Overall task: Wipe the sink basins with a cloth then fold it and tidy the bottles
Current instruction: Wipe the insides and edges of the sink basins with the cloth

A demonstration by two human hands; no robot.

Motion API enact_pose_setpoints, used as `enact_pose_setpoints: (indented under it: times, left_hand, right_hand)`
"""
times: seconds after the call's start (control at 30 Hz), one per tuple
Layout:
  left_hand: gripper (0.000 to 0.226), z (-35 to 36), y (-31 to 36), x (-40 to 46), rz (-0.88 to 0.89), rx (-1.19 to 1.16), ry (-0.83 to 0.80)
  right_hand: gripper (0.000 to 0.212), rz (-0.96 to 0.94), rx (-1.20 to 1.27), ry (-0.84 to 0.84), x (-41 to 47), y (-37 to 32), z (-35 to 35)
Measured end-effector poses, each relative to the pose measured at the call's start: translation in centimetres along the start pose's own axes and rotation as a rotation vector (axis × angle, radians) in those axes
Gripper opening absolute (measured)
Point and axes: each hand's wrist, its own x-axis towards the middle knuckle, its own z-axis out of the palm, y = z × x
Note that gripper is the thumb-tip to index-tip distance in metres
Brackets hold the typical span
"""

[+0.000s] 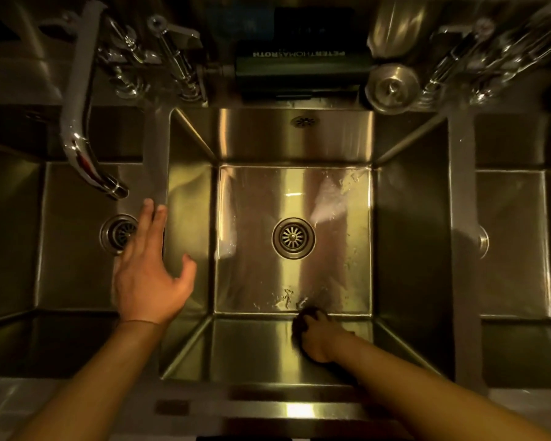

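Three steel basins fill the frame; the middle basin has a round drain at centre and water streaks on its floor. A curved faucet hangs over the left basin at upper left, and a dark container stands on the ledge at top centre. The left hand rests with fingers spread on the divider between the left and middle basins. The right hand, lower centre, grips a dark cloth against the middle basin's near wall.
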Motion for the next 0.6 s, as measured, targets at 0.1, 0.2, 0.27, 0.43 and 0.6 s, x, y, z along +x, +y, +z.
enact_pose_setpoints:
  times: [0.1, 0.2, 0.27, 0.43, 0.6]
  left_hand:
    - [0.089, -0.1, 0.2, -0.1, 0.008, 0.001, 0.002]
    - [0.089, -0.2, 0.2, -0.1, 0.014, 0.008, 0.006]
    - [0.089, -0.1, 0.3, -0.2, 0.008, 0.015, 0.002]
    - [0.088, -0.2, 0.4, -0.2, -0.001, -0.012, 0.015]
    - [0.087, -0.4, 0.5, -0.2, -0.002, -0.005, 0.016]
  right_hand:
    - [0.055, -0.179, -0.004, 0.018, -2.0, -5.0, -0.9]
    - [0.051, -0.343, -0.010, 0.045, -3.0, -10.8, -1.8]
    - [0.052, -0.394, 0.011, 0.043, -2.8, -13.6, -2.4]
    - [0.052, -0.482, 0.174, 0.075, -0.5, -14.6, -3.6]
    - [0.046, -0.400, 0.419, 0.067, 1.0, -8.4, -2.8]
